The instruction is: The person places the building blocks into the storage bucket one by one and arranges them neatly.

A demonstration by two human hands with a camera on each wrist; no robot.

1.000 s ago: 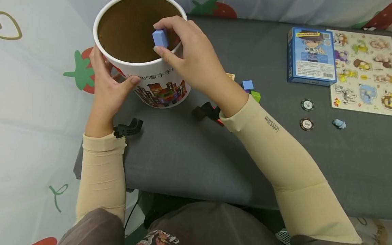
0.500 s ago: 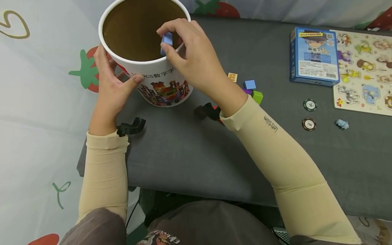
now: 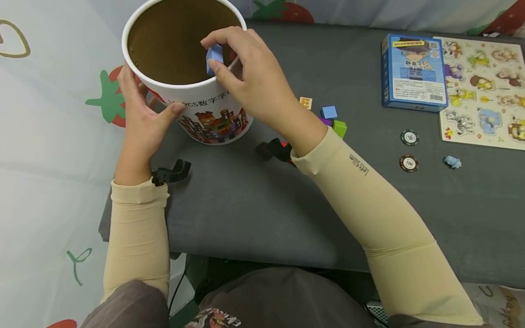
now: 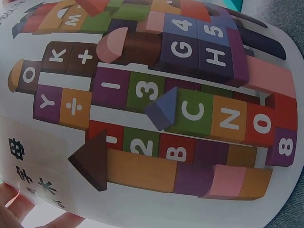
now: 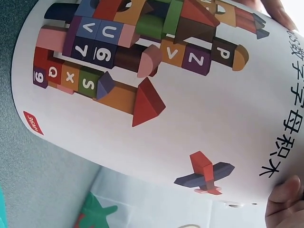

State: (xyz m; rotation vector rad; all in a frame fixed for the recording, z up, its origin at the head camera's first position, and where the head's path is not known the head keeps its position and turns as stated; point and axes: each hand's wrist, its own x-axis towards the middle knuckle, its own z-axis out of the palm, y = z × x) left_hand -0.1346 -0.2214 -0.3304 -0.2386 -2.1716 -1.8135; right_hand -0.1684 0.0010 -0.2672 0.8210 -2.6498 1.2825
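Note:
A large white bucket (image 3: 217,127) with brown inside and printed building blocks on its wall stands at the table's back left. My left hand (image 3: 143,118) grips its left side, thumb on the front wall and fingers reaching behind. Above the near right part of the rim, my right hand (image 3: 258,75) pinches a small blue block (image 3: 216,53) between thumb and fingertips. In the right wrist view, the bucket wall (image 5: 156,142) fills most of the picture, and a thumb (image 5: 285,192) shows at the right edge. Printed letters and numbers cover the wall (image 4: 180,209) in the left wrist view.
Right of the bucket lie a wooden letter block (image 3: 305,103), a blue block (image 3: 329,112) and a green block (image 3: 339,129). Farther right are a blue card box (image 3: 416,77), an animal puzzle board (image 3: 488,105), two chips (image 3: 409,137) and a small blue figure (image 3: 452,161).
The blue block has turned and tilted between the right hand's fingertips since a second ago. The left hand keeps its grip on the bucket.

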